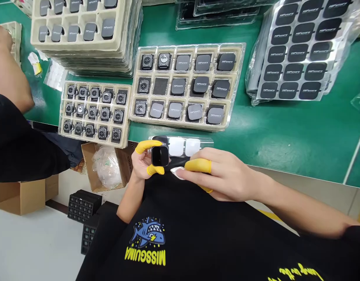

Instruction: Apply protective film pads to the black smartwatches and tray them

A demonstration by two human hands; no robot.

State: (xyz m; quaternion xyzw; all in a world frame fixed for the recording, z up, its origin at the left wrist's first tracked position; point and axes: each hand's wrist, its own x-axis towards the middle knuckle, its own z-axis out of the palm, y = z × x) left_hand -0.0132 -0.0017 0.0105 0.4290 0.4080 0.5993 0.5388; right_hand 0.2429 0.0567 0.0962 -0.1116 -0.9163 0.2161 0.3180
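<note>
My left hand [144, 160], with yellow covers on thumb and finger, grips a smartwatch body [160, 156] by its edges, the dark screen facing up. Just right of it, my right hand [218, 171], also in yellow finger covers, pinches a small white cloth or wipe [177, 172]. The wipe is apart from the screen. Behind both hands, a clear strip with white square stickers [176, 147] lies at the table's front edge. Beyond it stands a tray [180, 124] of watch bodies, many topped with grey labelled squares; one compartment [160, 86] holds no watch.
A second tray of watches [93, 111] sits to the left, with a tall stack of trays [86, 50] behind. Sheets of dark labelled stickers [294, 52] lie at the right. A co-worker's arm [11, 66] is at far left. An open carton [108, 168] stands below the table edge.
</note>
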